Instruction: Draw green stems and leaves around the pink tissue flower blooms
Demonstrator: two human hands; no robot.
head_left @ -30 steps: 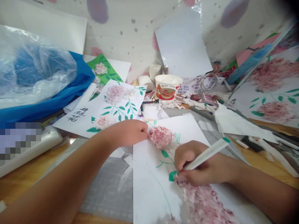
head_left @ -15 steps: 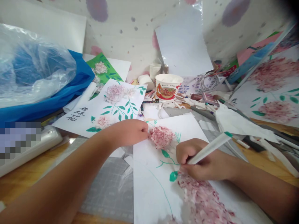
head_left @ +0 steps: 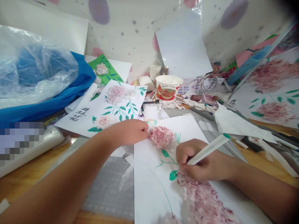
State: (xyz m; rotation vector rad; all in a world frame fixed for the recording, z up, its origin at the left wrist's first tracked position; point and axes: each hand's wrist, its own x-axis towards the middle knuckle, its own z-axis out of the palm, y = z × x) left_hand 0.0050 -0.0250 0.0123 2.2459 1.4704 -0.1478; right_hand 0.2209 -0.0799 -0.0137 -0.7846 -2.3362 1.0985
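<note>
My right hand (head_left: 198, 158) is wrapped round a white marker pen (head_left: 209, 150) with a green end, tilted up to the right; its tip is hidden behind my fingers. Below the hand lies a sheet of white paper (head_left: 149, 186) with thin green stems and a few filled leaves (head_left: 173, 175). On it sit a small pink-red petal flower (head_left: 162, 137) and a larger pink petal flower (head_left: 205, 202). My left hand (head_left: 133, 130) is closed at the sheet's upper left, right beside the smaller flower; whether its fingers hold anything is hidden.
A finished-looking flower picture (head_left: 77, 124) with green leaves lies at the left. Behind stand a paper bowl (head_left: 169, 88) and stacked cups (head_left: 155, 72). Paper scraps (head_left: 243, 124) and pens clutter the right. Blue and clear plastic bags (head_left: 42, 71) fill the left; a grey cutting mat (head_left: 109, 189) lies beneath.
The view has shifted very slightly. Both hands and the marker pen stay almost exactly where they were on the sheet.
</note>
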